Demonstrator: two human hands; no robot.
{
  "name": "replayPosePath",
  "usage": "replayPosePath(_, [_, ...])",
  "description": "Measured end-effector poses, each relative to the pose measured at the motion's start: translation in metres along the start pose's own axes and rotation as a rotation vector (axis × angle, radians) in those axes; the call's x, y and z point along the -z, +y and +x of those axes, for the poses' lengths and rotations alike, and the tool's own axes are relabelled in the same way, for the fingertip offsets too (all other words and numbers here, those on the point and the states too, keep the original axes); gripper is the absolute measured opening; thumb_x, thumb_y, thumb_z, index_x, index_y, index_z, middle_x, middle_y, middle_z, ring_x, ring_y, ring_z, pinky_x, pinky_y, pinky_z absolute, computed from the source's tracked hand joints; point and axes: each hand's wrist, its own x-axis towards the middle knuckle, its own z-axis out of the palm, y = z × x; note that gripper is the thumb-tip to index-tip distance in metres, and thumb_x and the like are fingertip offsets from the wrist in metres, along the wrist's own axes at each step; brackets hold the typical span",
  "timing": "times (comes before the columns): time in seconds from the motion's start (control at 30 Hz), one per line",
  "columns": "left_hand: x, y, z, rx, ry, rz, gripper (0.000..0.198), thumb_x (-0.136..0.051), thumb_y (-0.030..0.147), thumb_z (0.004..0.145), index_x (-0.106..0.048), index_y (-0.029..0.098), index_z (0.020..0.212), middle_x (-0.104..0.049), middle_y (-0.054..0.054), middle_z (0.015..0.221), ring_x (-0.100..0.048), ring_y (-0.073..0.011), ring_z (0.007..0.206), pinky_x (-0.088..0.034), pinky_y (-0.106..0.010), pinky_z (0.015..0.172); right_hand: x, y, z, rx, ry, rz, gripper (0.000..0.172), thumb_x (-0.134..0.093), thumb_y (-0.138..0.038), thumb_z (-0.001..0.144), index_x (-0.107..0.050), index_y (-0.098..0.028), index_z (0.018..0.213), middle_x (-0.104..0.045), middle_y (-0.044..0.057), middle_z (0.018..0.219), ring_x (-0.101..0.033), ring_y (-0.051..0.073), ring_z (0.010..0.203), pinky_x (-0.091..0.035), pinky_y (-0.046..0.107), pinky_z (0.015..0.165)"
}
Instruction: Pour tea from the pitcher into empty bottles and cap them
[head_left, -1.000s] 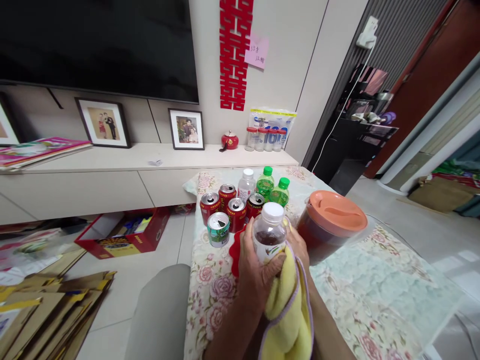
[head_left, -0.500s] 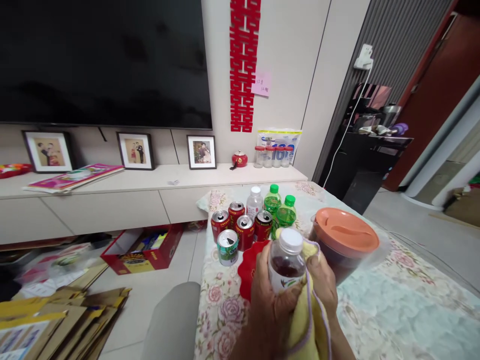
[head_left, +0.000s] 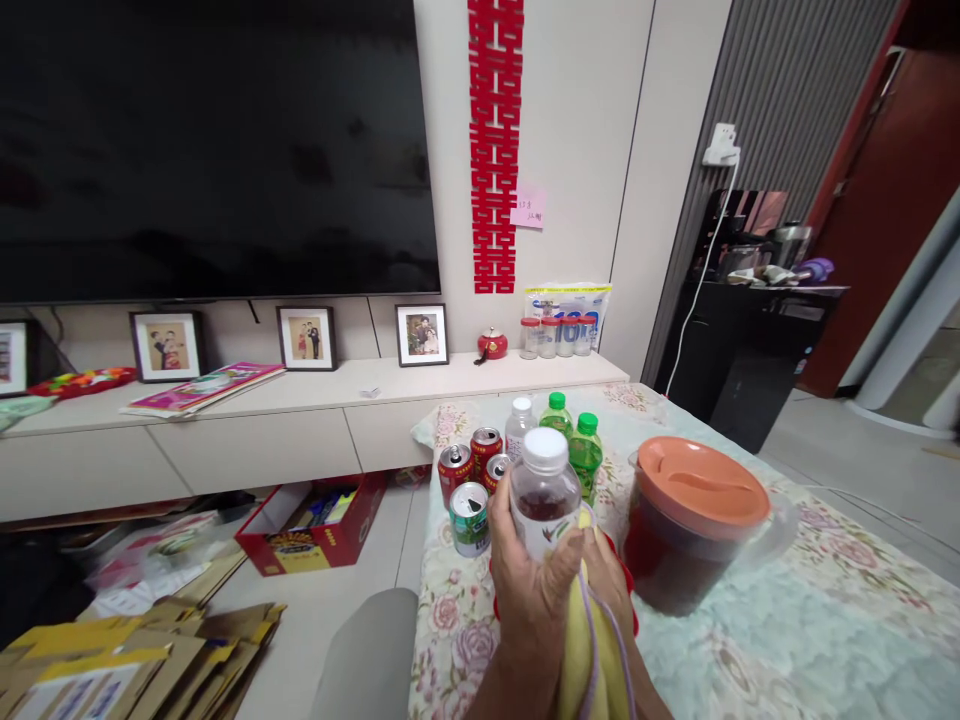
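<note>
My left hand (head_left: 517, 600) is wrapped round a clear plastic bottle (head_left: 546, 500) with a white cap and dark liquid inside. The bottle is held upright above a red scalloped tray (head_left: 628, 612), most of which is hidden. Behind and right of it, my right hand (head_left: 606, 568) grips a yellow cloth (head_left: 592, 650) with purple edging, pressed against the bottle's lower side. Beyond stand red drink cans (head_left: 455, 472), a green-and-white can (head_left: 469, 520), another white-capped bottle (head_left: 519, 425) and two green bottles (head_left: 586, 452). A pitcher (head_left: 675, 560) of dark liquid with an orange lid is to the right.
A floral tablecloth (head_left: 750, 640) covers the table. Behind it runs a white cabinet (head_left: 345, 390) with framed photos, a red pot (head_left: 492, 345) and red-lidded jars (head_left: 549, 338). On the floor at left lie a red box (head_left: 315, 530) and cardboard packaging (head_left: 180, 660); a grey seat (head_left: 367, 650) is nearer.
The view has shifted, so the surroundings sit lower and further right. Both hands have raised the bottle slightly and moved it left, in front of the cans; the cloth has swung lower around it.
</note>
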Motion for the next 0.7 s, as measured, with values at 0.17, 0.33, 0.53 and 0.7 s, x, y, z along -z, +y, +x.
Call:
replayPosePath(0.17, [0.002,-0.004,-0.005,0.073,-0.068,0.017,0.087,-0.074,0.056,0.084,-0.038,0.019,0.154,-0.063,-0.019,0.142,-0.067,-0.0345,0.125,-0.055,-0.047,0.104,0.008,-0.015,-0.016,0.082,0.017,-0.145,0.044,-0.056,-0.051,0.100,-0.070,-0.025,0.132,-0.075,0.010,0.127,-0.070,0.030,0.116,-0.053,0.047,0.106])
replayPosePath(0.33, [0.008,-0.010,-0.014,0.030,-0.124,-0.015,0.086,-0.077,0.058,0.079,-0.041,0.019,0.147,-0.063,-0.016,0.137,-0.068,-0.0317,0.121,-0.056,-0.044,0.101,0.015,-0.025,-0.010,0.283,-0.061,-0.217,0.044,-0.046,-0.041,0.104,-0.064,-0.024,0.140,-0.064,0.011,0.144,-0.055,0.029,0.138,-0.040,0.049,0.119])
replayPosePath(0.53, [0.023,-0.006,-0.015,0.001,-0.020,0.079,0.082,-0.081,0.060,0.073,-0.046,0.021,0.137,-0.065,-0.012,0.125,-0.069,-0.0266,0.107,-0.058,-0.038,0.091,0.001,-0.030,-0.015,0.169,-0.167,-0.200,0.038,-0.043,-0.043,0.103,-0.066,-0.022,0.126,-0.073,0.009,0.117,-0.069,0.026,0.108,-0.054,0.041,0.098])
replayPosePath(0.7, [0.043,0.012,0.011,-0.113,0.063,0.159,0.068,-0.080,0.059,0.071,-0.052,0.019,0.119,-0.067,-0.006,0.109,-0.068,-0.0197,0.088,-0.058,-0.031,0.077,-0.036,-0.053,-0.022,0.078,-0.128,-0.247,0.031,-0.043,-0.042,0.102,-0.066,-0.023,0.110,-0.071,0.008,0.102,-0.066,0.026,0.101,-0.053,0.042,0.092])
